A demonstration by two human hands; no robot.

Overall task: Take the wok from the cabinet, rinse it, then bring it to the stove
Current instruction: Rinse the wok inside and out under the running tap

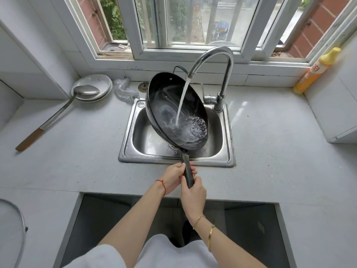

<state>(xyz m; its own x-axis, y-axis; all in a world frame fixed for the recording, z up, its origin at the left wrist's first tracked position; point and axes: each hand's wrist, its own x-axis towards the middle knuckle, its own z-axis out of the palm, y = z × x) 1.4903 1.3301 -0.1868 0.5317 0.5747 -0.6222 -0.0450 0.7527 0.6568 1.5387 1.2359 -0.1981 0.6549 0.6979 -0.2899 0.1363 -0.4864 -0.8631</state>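
While water is pouring from the curved chrome tap (218, 60), a person is holding a round black metal wok (173, 111) tilted over the stainless steel sink (135, 151).

Both hands are gripping the wok's dark straight handle (187, 172): the left hand (174, 176) is wrapping its fingers around the upper part, the right hand (193, 194) is clasping the end nearest the body. The stream is striking the wok's lower inside, pooling there.

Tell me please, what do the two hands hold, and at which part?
Both hands hold the wok by its long dark handle: the left hand nearer the pan, the right hand at the end.
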